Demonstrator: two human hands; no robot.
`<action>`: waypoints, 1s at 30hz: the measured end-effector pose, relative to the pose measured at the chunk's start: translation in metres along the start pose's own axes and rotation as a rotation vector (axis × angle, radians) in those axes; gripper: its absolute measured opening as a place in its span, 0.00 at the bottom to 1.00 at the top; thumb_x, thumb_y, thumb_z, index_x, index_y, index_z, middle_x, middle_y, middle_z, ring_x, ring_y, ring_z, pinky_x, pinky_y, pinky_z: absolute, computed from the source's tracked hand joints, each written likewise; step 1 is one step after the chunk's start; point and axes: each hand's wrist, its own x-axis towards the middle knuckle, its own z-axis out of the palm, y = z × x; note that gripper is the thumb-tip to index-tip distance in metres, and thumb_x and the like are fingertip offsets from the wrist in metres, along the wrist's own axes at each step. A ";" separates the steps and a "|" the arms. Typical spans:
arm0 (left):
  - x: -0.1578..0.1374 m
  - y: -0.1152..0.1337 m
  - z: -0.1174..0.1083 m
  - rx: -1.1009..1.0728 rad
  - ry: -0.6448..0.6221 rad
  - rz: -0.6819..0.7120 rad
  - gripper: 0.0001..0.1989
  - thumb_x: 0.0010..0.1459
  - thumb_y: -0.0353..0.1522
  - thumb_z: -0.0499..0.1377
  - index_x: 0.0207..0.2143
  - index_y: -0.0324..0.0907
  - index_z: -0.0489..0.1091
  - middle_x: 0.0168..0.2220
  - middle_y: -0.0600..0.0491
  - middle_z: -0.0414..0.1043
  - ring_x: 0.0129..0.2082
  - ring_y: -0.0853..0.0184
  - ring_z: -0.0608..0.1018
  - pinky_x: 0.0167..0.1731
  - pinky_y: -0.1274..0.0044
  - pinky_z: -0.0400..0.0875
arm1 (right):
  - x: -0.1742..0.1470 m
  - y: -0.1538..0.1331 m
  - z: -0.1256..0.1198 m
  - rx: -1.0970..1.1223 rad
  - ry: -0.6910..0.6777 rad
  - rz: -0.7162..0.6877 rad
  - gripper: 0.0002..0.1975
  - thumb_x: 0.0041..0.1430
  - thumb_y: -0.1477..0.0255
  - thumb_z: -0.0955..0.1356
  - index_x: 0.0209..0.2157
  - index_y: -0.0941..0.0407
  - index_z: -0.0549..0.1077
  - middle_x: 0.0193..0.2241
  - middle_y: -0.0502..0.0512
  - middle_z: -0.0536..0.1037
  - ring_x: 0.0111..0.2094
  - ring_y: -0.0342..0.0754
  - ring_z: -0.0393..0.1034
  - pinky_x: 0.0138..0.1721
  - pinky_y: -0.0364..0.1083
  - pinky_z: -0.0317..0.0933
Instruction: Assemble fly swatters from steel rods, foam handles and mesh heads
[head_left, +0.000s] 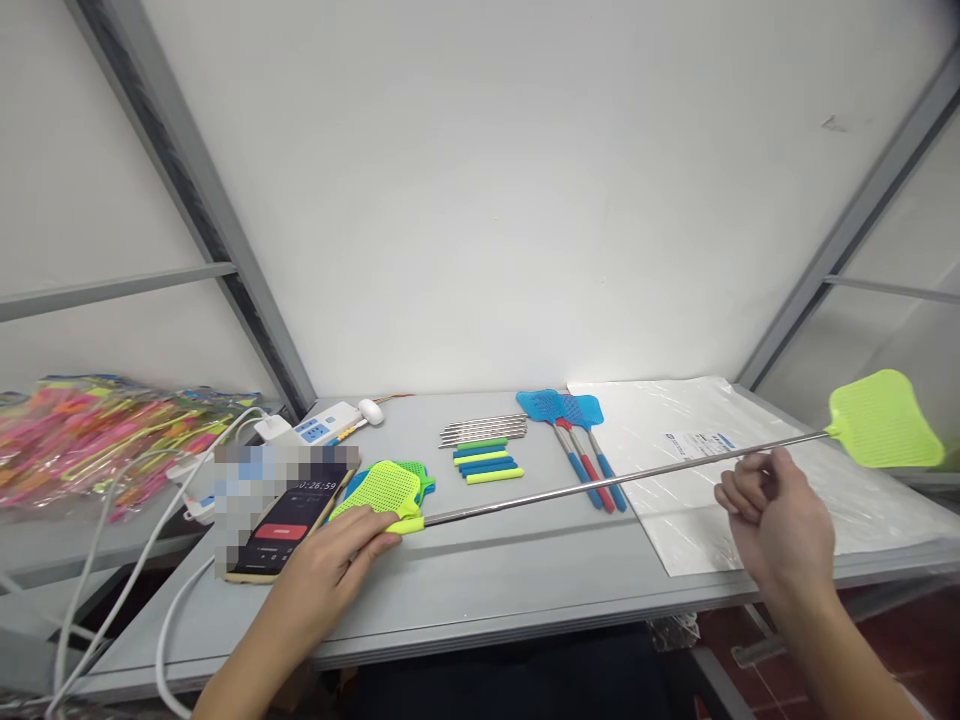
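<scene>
A long fly swatter, stretched across the table, has a yellow-green mesh head (885, 420), a thin metal telescopic rod (600, 487) and a short yellow-green grip (409, 525). My left hand (337, 555) is closed round the grip at its left end. Near the head, my right hand (784, 520) has curled fingers, with thumb and fingertips at the rod; how firmly they hold it cannot be told. Beside my left hand lie stacked loose swatter heads (386, 490) in yellow-green, blue and green. Beyond the rod are coloured grip sleeves (487, 462) and several metal rods (484, 430).
Three short fly swatters (585, 450) with blue and red grips lie behind the rod. A white plastic package (705, 500) covers the table's right part. To the left are a phone (292, 520), a power strip (326, 425), white cables (135, 570) and bagged colourful items (112, 440).
</scene>
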 end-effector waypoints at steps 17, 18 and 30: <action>-0.004 -0.024 -0.005 0.062 0.031 0.058 0.09 0.64 0.35 0.53 0.39 0.44 0.71 0.31 0.54 0.74 0.33 0.64 0.73 0.38 0.75 0.65 | 0.005 0.030 -0.012 -0.189 -0.038 0.233 0.25 0.56 0.57 0.70 0.18 0.54 0.55 0.14 0.41 0.51 0.15 0.37 0.44 0.17 0.40 0.47; -0.005 -0.025 -0.005 0.059 0.029 0.061 0.09 0.63 0.36 0.53 0.40 0.44 0.71 0.31 0.54 0.74 0.33 0.64 0.73 0.38 0.75 0.65 | 0.004 0.033 -0.012 -0.168 -0.038 0.254 0.24 0.56 0.57 0.69 0.19 0.54 0.56 0.14 0.41 0.53 0.16 0.37 0.45 0.17 0.40 0.47; -0.001 -0.023 -0.019 0.031 -0.033 0.058 0.10 0.63 0.38 0.54 0.40 0.46 0.72 0.35 0.56 0.77 0.36 0.65 0.76 0.43 0.77 0.66 | -0.006 0.044 -0.002 0.042 -0.126 0.239 0.16 0.60 0.61 0.67 0.24 0.56 0.67 0.13 0.41 0.51 0.16 0.37 0.40 0.16 0.40 0.41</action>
